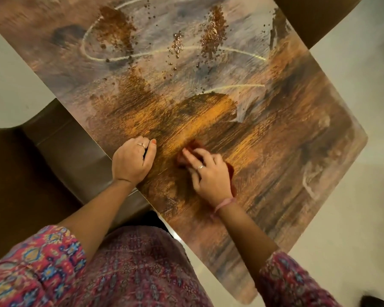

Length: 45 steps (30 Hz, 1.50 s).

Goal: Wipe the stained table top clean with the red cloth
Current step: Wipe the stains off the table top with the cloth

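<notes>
Pink patterned sleeves, a ring on each hand, pink thread at right wrist.

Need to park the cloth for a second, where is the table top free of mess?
Free: the table top's near-right stretch, between the right hand pressing the red cloth and the right edge. Crowded: the far half, with brown crumb piles and yellow smears. The left hand rests at the left edge.

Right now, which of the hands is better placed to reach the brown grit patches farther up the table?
Right hand: it already presses the red cloth on the table top. Left hand rests fisted, holding nothing visible, by the edge.
</notes>
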Each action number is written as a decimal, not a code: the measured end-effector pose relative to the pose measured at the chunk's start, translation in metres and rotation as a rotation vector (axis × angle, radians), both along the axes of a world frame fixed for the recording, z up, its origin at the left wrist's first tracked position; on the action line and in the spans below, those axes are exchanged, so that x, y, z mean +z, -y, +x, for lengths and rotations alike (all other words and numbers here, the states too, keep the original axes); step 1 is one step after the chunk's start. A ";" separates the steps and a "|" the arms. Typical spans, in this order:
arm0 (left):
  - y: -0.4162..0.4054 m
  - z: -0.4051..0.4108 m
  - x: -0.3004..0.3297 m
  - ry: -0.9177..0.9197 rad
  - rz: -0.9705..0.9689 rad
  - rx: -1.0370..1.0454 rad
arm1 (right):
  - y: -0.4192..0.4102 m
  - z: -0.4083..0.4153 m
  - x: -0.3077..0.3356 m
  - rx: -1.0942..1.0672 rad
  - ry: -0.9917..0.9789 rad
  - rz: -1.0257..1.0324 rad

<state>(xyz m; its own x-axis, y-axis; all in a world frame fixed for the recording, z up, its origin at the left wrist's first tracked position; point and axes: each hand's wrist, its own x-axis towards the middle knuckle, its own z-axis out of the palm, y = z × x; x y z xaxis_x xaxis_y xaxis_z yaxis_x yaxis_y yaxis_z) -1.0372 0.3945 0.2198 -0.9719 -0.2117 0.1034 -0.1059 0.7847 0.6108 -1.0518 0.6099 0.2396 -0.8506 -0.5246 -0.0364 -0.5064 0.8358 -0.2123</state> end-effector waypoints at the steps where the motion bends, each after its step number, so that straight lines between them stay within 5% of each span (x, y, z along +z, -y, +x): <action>1: 0.000 0.000 0.000 -0.003 -0.003 0.000 | -0.007 -0.025 -0.001 -0.072 -0.005 0.015; 10: -0.001 -0.001 0.003 -0.004 -0.009 0.009 | -0.051 -0.171 0.006 -1.051 0.028 -0.072; 12: -0.002 -0.002 0.003 0.000 -0.015 0.010 | -0.021 -0.151 0.007 -0.952 -0.025 -0.085; 17: -0.001 -0.003 0.002 -0.005 -0.055 0.005 | 0.065 -0.044 0.001 -0.116 0.021 -0.136; 22: -0.001 -0.002 0.001 0.010 -0.062 0.015 | 0.061 -0.073 0.001 0.107 0.048 -0.095; 30: -0.002 -0.003 0.004 0.014 -0.041 0.006 | -0.046 -0.211 0.027 -0.861 0.137 -0.248; 36: -0.002 -0.004 0.005 0.045 -0.034 0.018 | -0.038 -0.219 0.040 -1.130 0.192 -0.424; 39: -0.002 -0.005 0.005 0.035 -0.042 0.009 | 0.023 -0.190 0.024 -0.803 0.070 -0.133; 45: 0.000 -0.003 0.005 0.003 -0.086 -0.035 | 0.096 -0.081 0.003 0.220 0.129 -0.151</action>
<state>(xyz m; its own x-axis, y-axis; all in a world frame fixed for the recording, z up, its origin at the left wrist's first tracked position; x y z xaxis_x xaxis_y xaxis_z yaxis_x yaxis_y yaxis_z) -1.0399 0.3947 0.2244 -0.9788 -0.1684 0.1170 -0.0794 0.8374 0.5408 -1.1332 0.5134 0.2430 -0.7095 -0.7033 -0.0442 -0.6324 0.6632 -0.4003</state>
